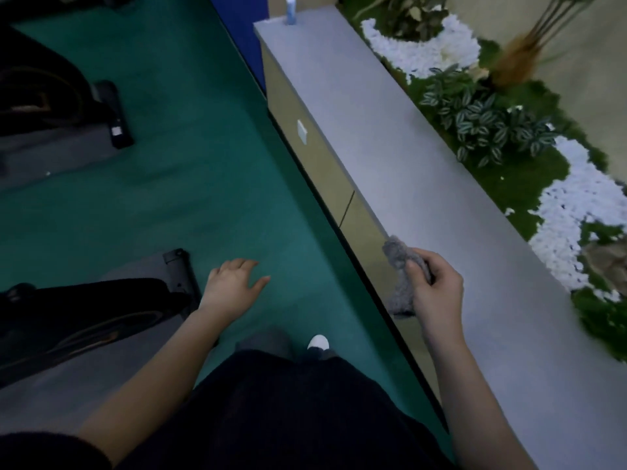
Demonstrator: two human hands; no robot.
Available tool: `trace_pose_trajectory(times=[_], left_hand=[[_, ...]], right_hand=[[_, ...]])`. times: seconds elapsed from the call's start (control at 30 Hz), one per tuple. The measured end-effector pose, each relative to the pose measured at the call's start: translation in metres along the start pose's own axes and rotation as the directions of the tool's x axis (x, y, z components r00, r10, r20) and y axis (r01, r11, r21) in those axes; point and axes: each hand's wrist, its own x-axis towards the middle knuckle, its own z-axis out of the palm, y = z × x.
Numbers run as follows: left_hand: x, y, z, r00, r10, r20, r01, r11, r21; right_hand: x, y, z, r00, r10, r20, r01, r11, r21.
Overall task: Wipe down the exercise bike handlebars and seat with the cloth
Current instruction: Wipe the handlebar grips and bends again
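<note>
My right hand (436, 286) grips a crumpled grey cloth (402, 266) just above the near edge of a long grey ledge (390, 137). My left hand (232, 284) hangs over the green floor with relaxed fingers and holds nothing. A black exercise bike's base (88, 310) lies at the lower left, beside my left hand. A second dark machine (51, 106) stands at the upper left. Handlebars and seat are out of view.
The grey ledge tops a tan low wall (319, 157) running from top centre to bottom right. A blue spray bottle (291, 10) stands at its far end. Plants and white pebbles (424, 52) lie beyond it. Green floor (203, 147) stretches between machines and wall.
</note>
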Motion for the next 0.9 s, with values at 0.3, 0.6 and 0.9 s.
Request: trace_pose_trajectory(times=[0.3, 0.6, 0.9], left_hand=[[0.043, -0.028, -0.018, 0.984, -0.179, 0.009, 0.180, 0.981, -0.074], [0.154, -0.087, -0.075, 0.973, -0.231, 0.000, 0.227, 0.958, -0.173], [0.218, -0.143, -0.127, 0.953, -0.301, -0.022, 0.287, 0.925, -0.248]], right_hand=[[0.066, -0.033, 0.072, 0.979, 0.019, 0.201, -0.027, 0.999, 0.038], [0.139, -0.108, 0.196, 0.933, -0.063, 0.356, 0.066, 0.998, 0.002], [0.201, -0.163, 0.284, 0.915, -0.118, 0.386, 0.128, 0.992, 0.002]])
